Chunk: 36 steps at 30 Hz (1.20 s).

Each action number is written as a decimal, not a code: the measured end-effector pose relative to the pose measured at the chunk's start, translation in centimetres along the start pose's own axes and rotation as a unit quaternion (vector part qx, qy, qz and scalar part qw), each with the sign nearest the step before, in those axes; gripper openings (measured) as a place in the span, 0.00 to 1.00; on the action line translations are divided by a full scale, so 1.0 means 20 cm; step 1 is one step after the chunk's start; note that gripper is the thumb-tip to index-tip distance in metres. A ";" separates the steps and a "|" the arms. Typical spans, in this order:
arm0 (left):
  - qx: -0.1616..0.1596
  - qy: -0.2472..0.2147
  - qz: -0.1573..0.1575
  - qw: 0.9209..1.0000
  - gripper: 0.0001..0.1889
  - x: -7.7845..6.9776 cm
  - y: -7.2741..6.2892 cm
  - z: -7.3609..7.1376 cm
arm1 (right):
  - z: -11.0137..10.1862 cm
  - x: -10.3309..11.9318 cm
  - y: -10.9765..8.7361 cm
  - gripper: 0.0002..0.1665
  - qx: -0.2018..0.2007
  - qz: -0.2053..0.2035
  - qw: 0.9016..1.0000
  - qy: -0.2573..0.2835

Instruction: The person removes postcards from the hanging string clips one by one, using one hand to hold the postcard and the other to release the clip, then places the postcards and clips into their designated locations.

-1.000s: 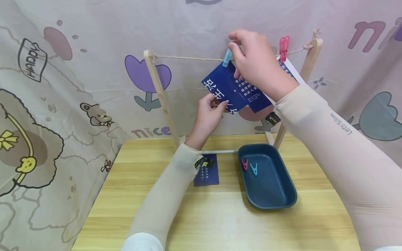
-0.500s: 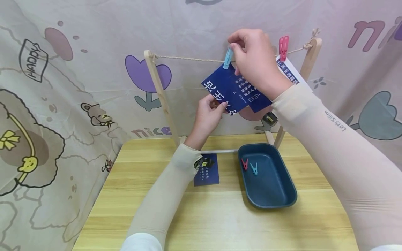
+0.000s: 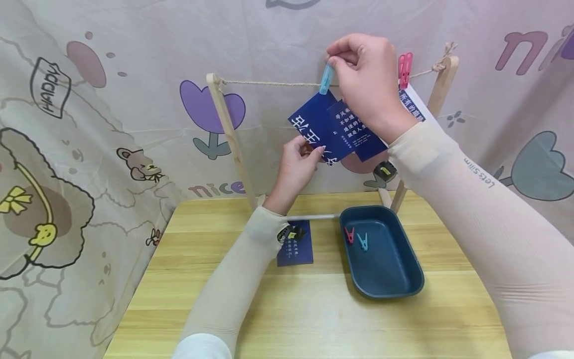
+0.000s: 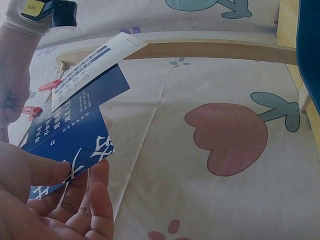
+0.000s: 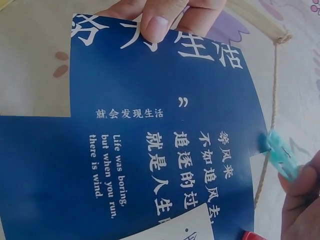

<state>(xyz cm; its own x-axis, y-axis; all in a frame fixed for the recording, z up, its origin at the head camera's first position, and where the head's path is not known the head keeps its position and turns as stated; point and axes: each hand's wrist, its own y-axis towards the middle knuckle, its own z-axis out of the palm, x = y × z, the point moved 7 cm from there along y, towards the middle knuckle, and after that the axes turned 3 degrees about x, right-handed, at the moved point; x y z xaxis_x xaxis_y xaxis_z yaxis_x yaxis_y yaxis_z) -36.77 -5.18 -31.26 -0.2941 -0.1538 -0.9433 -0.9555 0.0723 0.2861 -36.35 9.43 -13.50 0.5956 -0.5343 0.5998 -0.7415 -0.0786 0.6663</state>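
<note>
My left hand [image 3: 298, 162] pinches the lower edge of a blue card [image 3: 309, 112] with large white characters, thumb in front and fingers behind. Up at the rope [image 3: 269, 83], my right hand [image 3: 369, 82] pinches the handle end of a light blue clothespin [image 3: 327, 79]. In the right wrist view, the nose of that clothespin [image 5: 282, 155] sits at the card's corner, right at the rope. A second blue card [image 3: 372, 147] hangs just behind, partly overlapped by the first. Farther right, a pink clothespin [image 3: 405, 70] holds a white-edged card [image 3: 414, 102], partly hidden by my right wrist.
A wooden frame [image 3: 230, 134] carries the rope above the table [image 3: 215, 249]. At the right a dark blue tray [image 3: 390, 289] holds a pink clothespin [image 3: 349, 235] and a light blue clothespin [image 3: 363, 242]. Another blue card [image 3: 298, 254] lies under my left wrist.
My right hand has shifted slightly up, tilting the light blue clothespin a little, and more of the second card's text shows. The left hand keeps its place on the card.
</note>
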 end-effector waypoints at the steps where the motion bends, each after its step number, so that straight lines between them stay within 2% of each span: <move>1: 0.000 0.000 0.001 1.000 0.15 0.00 0.00 0.00 | 0.00 0.01 0.00 0.13 -0.007 -0.009 1.000 0.006; 10: 0.008 -0.010 0.004 1.000 0.15 0.01 0.00 -0.01 | -0.04 0.08 -0.02 0.12 -0.061 -0.101 0.993 0.007; 18: 0.006 -0.004 -0.007 1.000 0.15 0.03 -0.04 -0.04 | -0.08 0.11 -0.09 0.10 -0.078 -0.101 0.992 0.015; 31: 0.023 -0.005 -0.016 1.000 0.15 0.09 -0.11 -0.09 | -0.11 0.05 -0.28 0.11 -0.058 -0.122 0.991 0.019; 36: 0.036 0.007 -0.027 0.999 0.15 0.12 -0.16 -0.11 | -0.11 0.02 -0.36 0.13 -0.045 -0.132 0.990 -0.003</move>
<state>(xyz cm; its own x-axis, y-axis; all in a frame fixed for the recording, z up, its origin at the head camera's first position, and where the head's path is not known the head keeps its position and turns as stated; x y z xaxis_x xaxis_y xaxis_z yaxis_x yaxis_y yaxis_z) -34.48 -7.97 -34.00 -0.2433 -0.1740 -0.9542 -0.9658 0.1343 0.2218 -30.14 11.69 -17.10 0.7631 -0.5103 0.3967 -0.5291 -0.1406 0.8368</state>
